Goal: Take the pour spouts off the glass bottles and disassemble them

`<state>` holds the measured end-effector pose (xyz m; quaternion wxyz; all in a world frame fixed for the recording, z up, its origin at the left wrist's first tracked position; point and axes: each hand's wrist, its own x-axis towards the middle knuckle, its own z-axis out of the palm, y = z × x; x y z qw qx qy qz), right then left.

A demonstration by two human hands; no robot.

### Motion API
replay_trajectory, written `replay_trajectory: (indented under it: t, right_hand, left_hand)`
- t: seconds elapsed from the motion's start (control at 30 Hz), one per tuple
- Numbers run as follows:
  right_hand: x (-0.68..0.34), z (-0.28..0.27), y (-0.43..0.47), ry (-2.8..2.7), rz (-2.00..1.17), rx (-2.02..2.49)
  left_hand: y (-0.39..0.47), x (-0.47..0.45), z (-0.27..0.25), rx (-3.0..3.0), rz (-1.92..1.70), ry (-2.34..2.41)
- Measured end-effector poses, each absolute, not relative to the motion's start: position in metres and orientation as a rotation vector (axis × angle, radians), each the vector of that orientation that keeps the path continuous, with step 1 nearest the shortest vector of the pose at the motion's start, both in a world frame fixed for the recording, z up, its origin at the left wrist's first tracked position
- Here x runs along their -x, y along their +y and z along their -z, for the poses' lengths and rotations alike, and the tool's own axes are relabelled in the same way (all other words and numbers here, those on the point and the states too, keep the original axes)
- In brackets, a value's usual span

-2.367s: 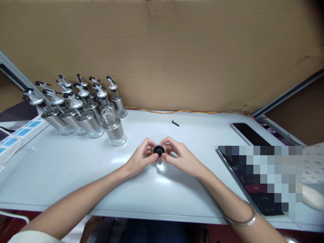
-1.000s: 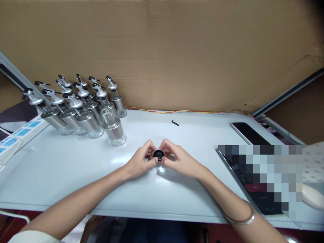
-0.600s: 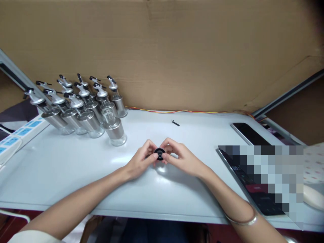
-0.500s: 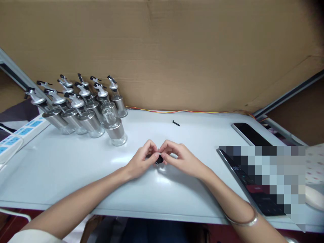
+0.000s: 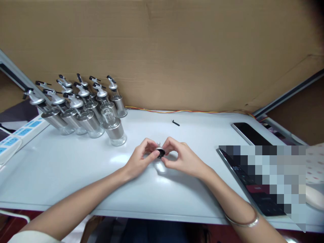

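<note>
A bottle pourer cap (image 5: pixel 160 154), silver on top with a black underside turned towards me, is pinched between the thumb and fingers of my left hand (image 5: pixel 143 157). My right hand (image 5: pixel 182 157) curls around its right side, the index finger against the silver rim and the thumb by the lower edge. The fingers hide part of the cap. To the left stands a glass bottle (image 5: pixel 114 130) with a metal band and no pourer on its neck. Behind the hands lies a small black bent piece (image 5: pixel 176 123).
Several banded bottles (image 5: pixel 87 118) with pourers crowd the back left, beside a white power strip (image 5: pixel 19 138). On the right lie a phone (image 5: pixel 249 133) and a large dark device (image 5: pixel 263 199), partly blurred out. Wires (image 5: pixel 182 111) run along the cardboard wall (image 5: pixel 177 57).
The pourer cap has come up slightly and shows more of its silver top and black underside. My right thumb has moved down and away from my left thumb.
</note>
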<state>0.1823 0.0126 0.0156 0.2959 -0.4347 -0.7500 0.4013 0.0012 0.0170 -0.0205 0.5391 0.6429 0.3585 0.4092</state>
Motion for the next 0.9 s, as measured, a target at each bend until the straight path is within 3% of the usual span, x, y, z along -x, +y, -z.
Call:
replay_trajectory:
  t: [0.43,0.9]
  right_hand:
    - [-0.187,-0.012,0.017,-2.067,-0.91,1.153]
    - [-0.189,-0.008,0.02,-2.17,-0.712,1.178]
  left_hand:
    - [0.02,0.001,0.026,-1.74,-1.154,0.782]
    - [0.024,0.0,0.028,-1.644,-1.088,0.817]
